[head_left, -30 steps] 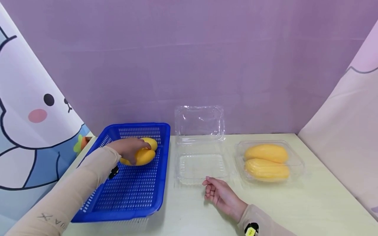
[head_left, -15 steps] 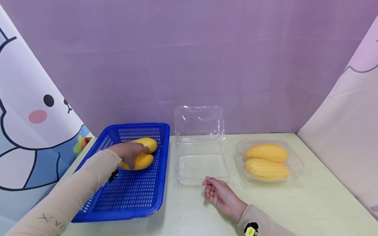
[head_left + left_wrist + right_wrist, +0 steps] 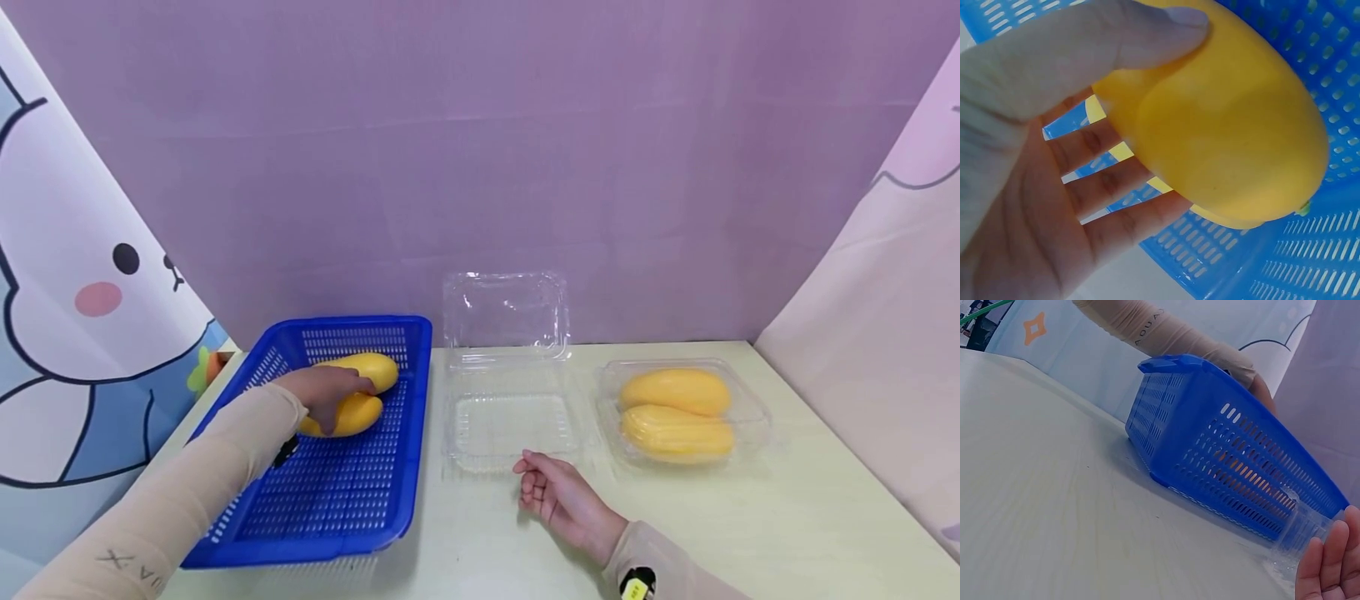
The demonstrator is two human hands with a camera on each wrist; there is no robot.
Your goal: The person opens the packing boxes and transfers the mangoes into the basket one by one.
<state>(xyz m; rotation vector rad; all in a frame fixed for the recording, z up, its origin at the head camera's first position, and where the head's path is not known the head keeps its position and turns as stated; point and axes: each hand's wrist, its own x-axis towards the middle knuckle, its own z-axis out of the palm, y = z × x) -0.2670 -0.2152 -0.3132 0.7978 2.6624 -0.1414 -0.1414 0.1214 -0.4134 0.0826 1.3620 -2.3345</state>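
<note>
Inside the blue basket (image 3: 412, 475) at the left, my left hand (image 3: 324, 395) grips a yellow mango (image 3: 362, 412). In the left wrist view the thumb lies over that mango (image 3: 1235, 125) and the fingers reach round its side. Just behind it in the basket lies a second mango (image 3: 381, 372), partly covered by the hand. My right hand (image 3: 567, 500) rests on the table with loosely curled fingers, holding nothing. In front of its fingertips stands a clear plastic clamshell box (image 3: 513, 421), its lid (image 3: 507, 312) raised upright at the back.
On the right sits another clear plastic box (image 3: 753, 408) with two mangoes (image 3: 675, 390) side by side in it. A purple cloth (image 3: 525, 167) hangs behind the pale table (image 3: 817, 508). Printed cloths flank both sides.
My left hand has drawn the gripped mango slightly left and toward me, uncovering more of the mango behind it. The right hand has stayed still.
</note>
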